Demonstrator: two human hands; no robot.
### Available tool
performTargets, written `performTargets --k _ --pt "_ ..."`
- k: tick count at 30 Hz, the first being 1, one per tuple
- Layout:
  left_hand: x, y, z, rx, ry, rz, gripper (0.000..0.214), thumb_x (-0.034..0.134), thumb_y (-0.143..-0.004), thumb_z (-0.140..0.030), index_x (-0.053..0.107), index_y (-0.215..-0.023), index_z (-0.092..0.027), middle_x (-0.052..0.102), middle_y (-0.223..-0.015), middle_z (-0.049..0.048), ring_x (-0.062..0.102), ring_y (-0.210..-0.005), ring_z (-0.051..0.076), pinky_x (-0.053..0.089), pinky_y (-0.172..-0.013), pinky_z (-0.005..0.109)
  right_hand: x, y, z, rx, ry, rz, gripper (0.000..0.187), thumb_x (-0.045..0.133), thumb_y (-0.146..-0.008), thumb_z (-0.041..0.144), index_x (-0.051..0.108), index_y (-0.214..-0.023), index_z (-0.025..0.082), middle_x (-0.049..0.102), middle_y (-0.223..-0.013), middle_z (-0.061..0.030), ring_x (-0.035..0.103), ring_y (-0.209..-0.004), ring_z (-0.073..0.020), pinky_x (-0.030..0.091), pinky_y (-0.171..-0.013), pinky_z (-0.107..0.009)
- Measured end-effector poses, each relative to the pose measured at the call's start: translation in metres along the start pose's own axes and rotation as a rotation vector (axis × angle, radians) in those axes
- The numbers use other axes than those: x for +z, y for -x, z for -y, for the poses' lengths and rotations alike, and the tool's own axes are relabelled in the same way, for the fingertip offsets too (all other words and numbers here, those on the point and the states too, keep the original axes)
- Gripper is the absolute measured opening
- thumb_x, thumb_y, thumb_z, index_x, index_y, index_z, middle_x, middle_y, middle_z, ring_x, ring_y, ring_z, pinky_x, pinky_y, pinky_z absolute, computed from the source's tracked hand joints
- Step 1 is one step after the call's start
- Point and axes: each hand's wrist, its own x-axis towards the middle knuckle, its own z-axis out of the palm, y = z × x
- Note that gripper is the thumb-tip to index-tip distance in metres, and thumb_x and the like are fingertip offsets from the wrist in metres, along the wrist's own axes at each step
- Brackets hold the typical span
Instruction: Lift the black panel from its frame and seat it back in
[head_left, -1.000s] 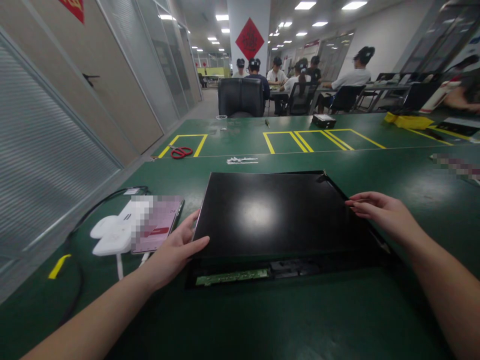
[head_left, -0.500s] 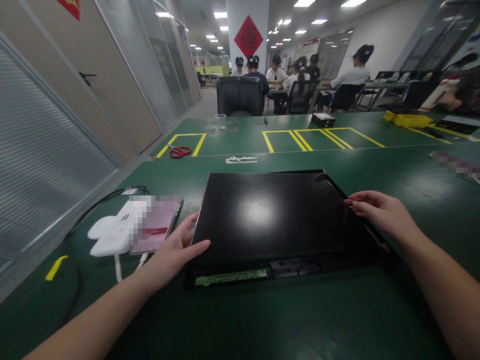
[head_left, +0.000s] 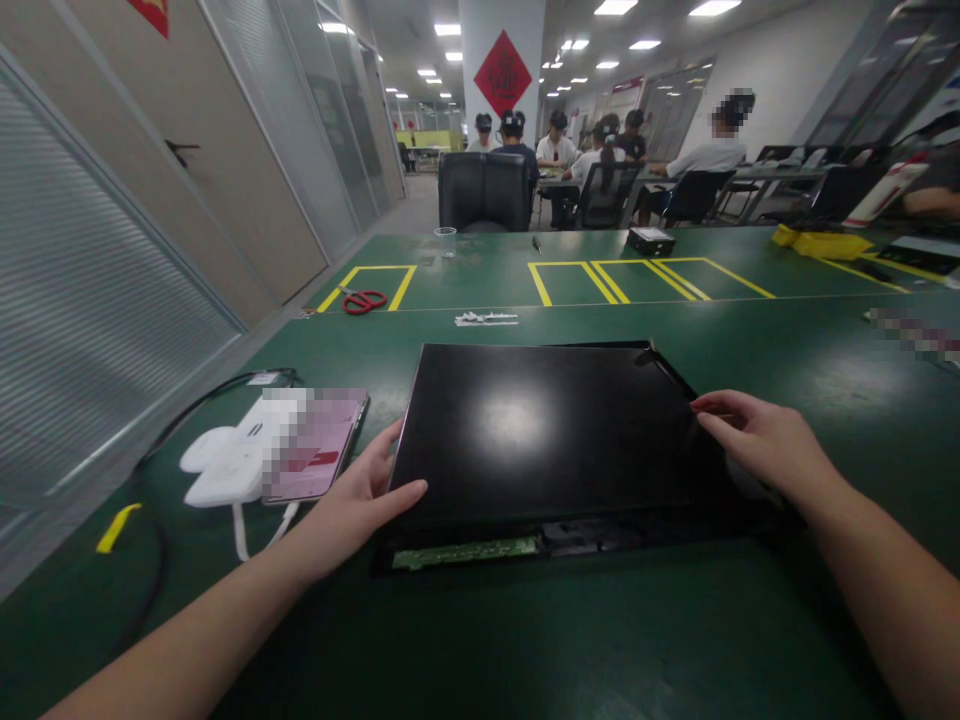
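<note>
A black LCD panel [head_left: 525, 420] lies over a slightly larger black frame [head_left: 679, 372], a little askew to it. Along the near edge a green circuit board strip [head_left: 465, 552] shows. My left hand [head_left: 375, 490] grips the panel's left edge, its thumb on the top face and its fingers at the side and partly hidden underneath. At the right edge, my right hand [head_left: 757, 435] has thumb and forefinger pinched together on the panel's rim. The other right fingers are curled and partly hidden.
To the left lie a white charging stand [head_left: 232, 460], a phone [head_left: 322, 440] and a black cable [head_left: 161, 540]. Beyond the panel are white scraps [head_left: 486, 320], red scissors [head_left: 364, 302], a plastic cup [head_left: 445, 241] and a black box [head_left: 650, 241]. Several people sit at tables behind.
My right thumb and forefinger have shifted slightly onto the panel's right edge and look closer together. My left hand keeps its hold. The whole view has moved a little.
</note>
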Motion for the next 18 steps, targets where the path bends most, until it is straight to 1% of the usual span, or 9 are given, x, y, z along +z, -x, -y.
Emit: performTargets --k 4,7,11,14,16,18 --pt "-0.001 -0.001 0.002 -0.001 0.008 -0.007 0.107 0.098 -0.083 -0.032 0.037 -0.171 -0.025 0.077 -0.145 0.0191 0.072 -0.136 0.043 0.055 -0.117 0.055 -0.001 0.002 0.003 -0.007 0.033 0.011 0.03 0.061 -0.08 0.048 0.081 -0.093 0.03 0.083 -0.09 -0.0067 0.078 -0.084 -0.0307 0.059 -0.077 -0.044" --pt "-0.002 -0.003 0.005 0.037 0.006 -0.008 0.101 0.097 -0.082 -0.031 0.043 -0.166 -0.023 0.071 -0.153 0.02 0.068 -0.141 0.043 0.053 -0.12 0.056 -0.003 0.002 0.005 -0.012 0.066 0.022 0.029 0.061 -0.081 0.047 0.081 -0.094 0.03 0.083 -0.09 -0.0058 0.078 -0.084 -0.0302 0.059 -0.076 -0.043" --pt "0.0 -0.002 0.003 0.109 -0.057 -0.028 0.092 0.098 -0.079 -0.033 0.052 -0.158 -0.024 0.06 -0.166 0.0185 0.055 -0.154 0.042 0.049 -0.125 0.052 -0.003 0.002 0.005 -0.016 0.059 0.025 0.027 0.062 -0.082 0.047 0.081 -0.093 0.032 0.084 -0.09 -0.005 0.078 -0.084 -0.0303 0.06 -0.075 -0.043" --pt "0.004 0.001 -0.005 0.126 -0.139 -0.034 0.091 0.098 -0.078 -0.037 0.054 -0.157 -0.026 0.054 -0.171 0.0166 0.046 -0.16 0.042 0.044 -0.129 0.05 -0.002 0.002 0.003 -0.033 0.062 0.013 0.026 0.062 -0.082 0.047 0.081 -0.092 0.033 0.084 -0.087 -0.0041 0.078 -0.082 -0.0303 0.059 -0.073 -0.043" --pt "0.004 0.003 -0.008 0.122 -0.196 -0.028 0.091 0.096 -0.079 -0.041 0.054 -0.158 -0.026 0.048 -0.175 0.0162 0.041 -0.163 0.042 0.041 -0.132 0.051 -0.002 0.002 0.002 -0.033 0.074 0.011 0.026 0.061 -0.082 0.047 0.081 -0.092 0.033 0.083 -0.084 -0.0036 0.077 -0.08 -0.0301 0.058 -0.072 -0.043" --pt "0.0 0.003 -0.007 0.158 -0.285 -0.057 0.09 0.095 -0.08 -0.047 0.055 -0.158 -0.027 0.038 -0.182 0.0153 0.033 -0.167 0.043 0.034 -0.135 0.055 -0.002 0.002 0.003 -0.026 0.086 0.018 0.025 0.061 -0.083 0.047 0.081 -0.092 0.033 0.083 -0.084 -0.0036 0.077 -0.08 -0.0306 0.058 -0.074 -0.044"
